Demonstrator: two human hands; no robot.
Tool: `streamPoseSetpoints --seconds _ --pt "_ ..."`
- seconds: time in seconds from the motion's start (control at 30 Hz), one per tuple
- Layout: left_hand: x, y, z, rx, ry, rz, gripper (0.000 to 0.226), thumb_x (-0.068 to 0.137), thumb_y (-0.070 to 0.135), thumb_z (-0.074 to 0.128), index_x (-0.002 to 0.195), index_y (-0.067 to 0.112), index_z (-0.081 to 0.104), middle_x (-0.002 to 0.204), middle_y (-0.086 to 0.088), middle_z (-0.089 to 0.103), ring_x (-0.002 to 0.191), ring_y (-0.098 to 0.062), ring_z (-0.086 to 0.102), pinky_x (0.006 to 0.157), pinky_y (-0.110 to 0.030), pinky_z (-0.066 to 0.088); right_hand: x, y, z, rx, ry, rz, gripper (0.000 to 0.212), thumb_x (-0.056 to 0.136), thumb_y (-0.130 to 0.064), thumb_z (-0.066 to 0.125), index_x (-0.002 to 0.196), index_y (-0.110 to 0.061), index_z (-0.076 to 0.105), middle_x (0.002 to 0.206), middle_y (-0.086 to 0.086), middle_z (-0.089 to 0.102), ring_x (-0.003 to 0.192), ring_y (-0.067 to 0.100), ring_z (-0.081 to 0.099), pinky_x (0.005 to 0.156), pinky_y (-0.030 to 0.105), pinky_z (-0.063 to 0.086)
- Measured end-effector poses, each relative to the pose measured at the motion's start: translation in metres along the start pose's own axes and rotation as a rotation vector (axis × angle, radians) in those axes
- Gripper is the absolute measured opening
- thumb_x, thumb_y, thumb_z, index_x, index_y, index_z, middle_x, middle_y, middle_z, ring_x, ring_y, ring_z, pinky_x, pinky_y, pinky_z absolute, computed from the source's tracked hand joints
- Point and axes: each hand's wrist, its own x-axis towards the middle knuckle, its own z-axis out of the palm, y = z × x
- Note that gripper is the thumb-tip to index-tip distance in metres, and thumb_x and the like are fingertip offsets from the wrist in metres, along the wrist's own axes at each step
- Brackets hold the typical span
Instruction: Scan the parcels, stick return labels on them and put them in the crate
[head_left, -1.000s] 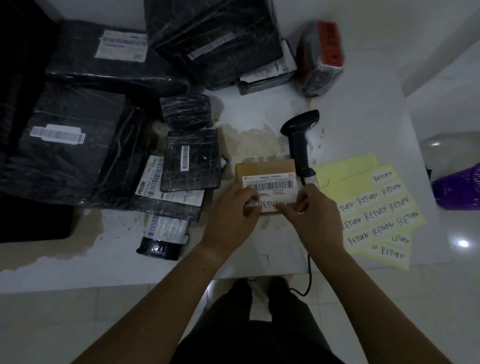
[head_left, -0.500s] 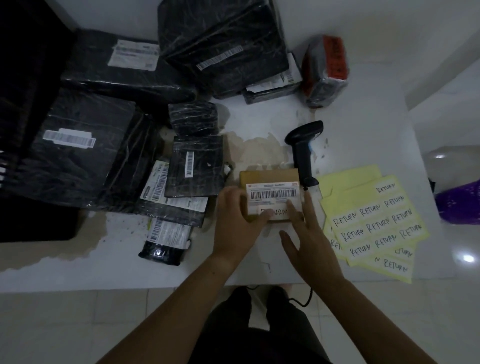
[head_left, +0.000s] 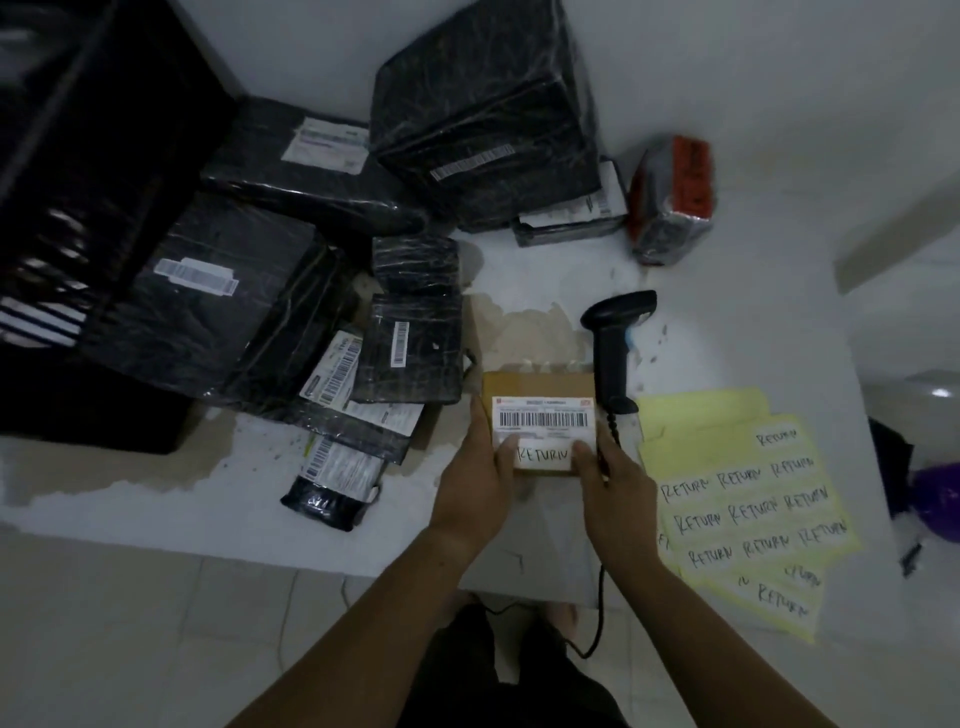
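Brown cardboard parcel (head_left: 537, 385) just beside the scanner (head_left: 613, 353) looks light and stiff; left hand (head_left: 475, 483) and right hand (head_left: 615, 483) grip its side edges

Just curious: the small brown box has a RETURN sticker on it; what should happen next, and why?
Probably lift the box and carry it left into the black crate: its sticker is on, and the left hand and right hand hold it.
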Motion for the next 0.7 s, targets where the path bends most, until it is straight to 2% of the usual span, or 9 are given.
streamPoseSetpoints --seconds 0.03,0.1,0.2,0.33,0.4,0.5,0.6,0.63,0.7 --pt "-0.003 0.004 -0.002 -0.004 0.004 -0.002 0.070 0.105 0.042 0.042 0.162 0.031 0.003 0.145 0.002 0.056 0.120 -0.021 0.062 0.100 -0.041 0.052 0.000 -0.001 -0.004 0.031 -0.017 0.014 0.039 0.101 -0.031 0.053 0.140 -0.032 0.053 0.085 -0.026 0.063 0.073 -0.017 0.059 0.057 0.002 0.040" --pt "-0.009 0.013 -0.010 -0.078 0.029 0.017 0.062 0.105 0.037 0.048 0.158 0.026 0.018 0.139 0.005 0.061 0.119 -0.017 0.063 0.098 -0.039 0.054 -0.004 -0.004 -0.015 0.095 -0.033 0.031 0.037 0.099 -0.035 0.055 0.136 -0.035 0.058 0.105 -0.023 0.069 0.092 -0.014 0.062 0.072 0.004 0.045" --pt "-0.028 0.036 -0.032 -0.227 0.033 0.088 0.037 0.104 0.033 0.053 0.138 0.030 0.040 0.129 0.020 0.063 0.118 0.000 0.062 0.099 -0.029 0.054 -0.013 -0.022 -0.041 0.271 -0.068 0.063 0.035 0.099 -0.034 0.057 0.133 -0.039 0.057 0.122 -0.020 0.067 0.110 -0.001 0.062 0.088 0.025 0.053" --pt "-0.058 0.071 -0.082 -0.307 0.015 0.171 0.039 0.099 0.044 0.057 0.137 0.040 0.046 0.132 0.026 0.060 0.120 0.007 0.057 0.097 -0.027 0.055 -0.026 -0.067 -0.055 0.556 -0.102 0.192 0.036 0.094 -0.038 0.059 0.129 -0.048 0.056 0.128 -0.017 0.064 0.115 0.007 0.063 0.091 0.037 0.056" --pt "-0.070 0.084 -0.126 -0.259 0.036 0.231 0.040 0.095 0.053 0.053 0.135 0.047 0.047 0.129 0.031 0.059 0.120 0.009 0.055 0.095 -0.023 0.053 -0.030 -0.102 -0.051 0.684 -0.067 0.250 0.039 0.085 -0.038 0.066 0.123 -0.043 0.062 0.125 -0.008 0.069 0.112 0.020 0.067 0.089 0.041 0.058" --pt "-0.087 0.090 -0.218 -0.199 0.219 0.323 0.038 0.094 0.051 0.053 0.131 0.045 0.055 0.122 0.032 0.062 0.117 0.008 0.057 0.087 -0.014 0.052 -0.030 -0.170 -0.027 0.827 -0.129 0.290 0.055 0.076 -0.034 0.068 0.131 -0.034 0.060 0.121 -0.001 0.072 0.099 0.023 0.073 0.077 0.040 0.062" --pt "-0.094 0.071 -0.327 -0.127 0.504 0.402 0.032 0.094 0.038 0.057 0.123 0.027 0.066 0.113 0.021 0.069 0.109 0.005 0.063 0.086 -0.008 0.047 -0.024 -0.249 0.021 0.901 -0.320 0.339 0.047 0.088 -0.027 0.061 0.135 -0.025 0.055 0.113 0.005 0.073 0.083 0.025 0.073 0.068 0.041 0.055" --pt "-0.092 0.058 -0.364 -0.068 0.607 0.397 0.031 0.094 0.036 0.056 0.120 0.025 0.067 0.111 0.019 0.070 0.106 0.007 0.062 0.085 -0.006 0.045 -0.024 -0.277 0.039 0.900 -0.412 0.354 0.047 0.088 -0.029 0.065 0.133 -0.020 0.055 0.107 0.009 0.072 0.082 0.029 0.071 0.068 0.042 0.053" --pt "-0.084 0.030 -0.437 0.051 0.767 0.365 0.025 0.095 0.033 0.055 0.117 0.027 0.066 0.111 0.020 0.067 0.103 0.013 0.058 0.084 -0.006 0.043 -0.022 -0.329 0.075 0.869 -0.547 0.381 0.068 0.070 -0.042 0.080 0.130 -0.019 0.055 0.108 0.014 0.068 0.090 0.035 0.067 0.072 0.046 0.052"
